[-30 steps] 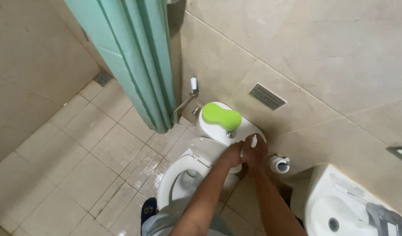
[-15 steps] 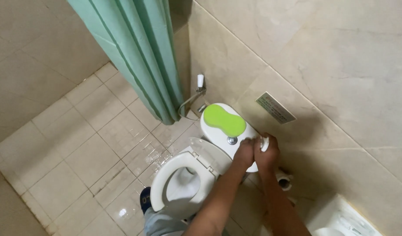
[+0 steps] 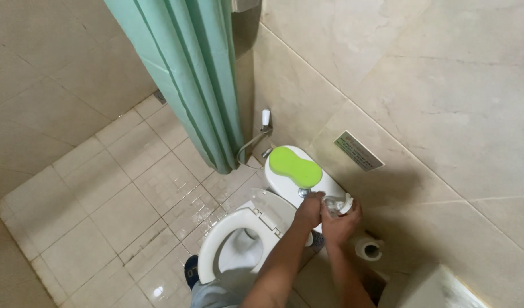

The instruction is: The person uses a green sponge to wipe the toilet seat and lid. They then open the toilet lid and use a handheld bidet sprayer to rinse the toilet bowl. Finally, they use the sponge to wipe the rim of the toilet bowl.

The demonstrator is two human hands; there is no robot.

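Hands, left and right, close together around a crumpled clear wrapper atop the toilet tank.

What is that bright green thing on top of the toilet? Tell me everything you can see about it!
The green thing is a smooth, lime-coloured pad shaped like a peanut, with two rounded ends and a narrower middle. It lies flat on the white tank lid, at the end nearer the curtain. It looks like plastic, though that is hard to tell. Neither the left hand nor the right hand touches it.
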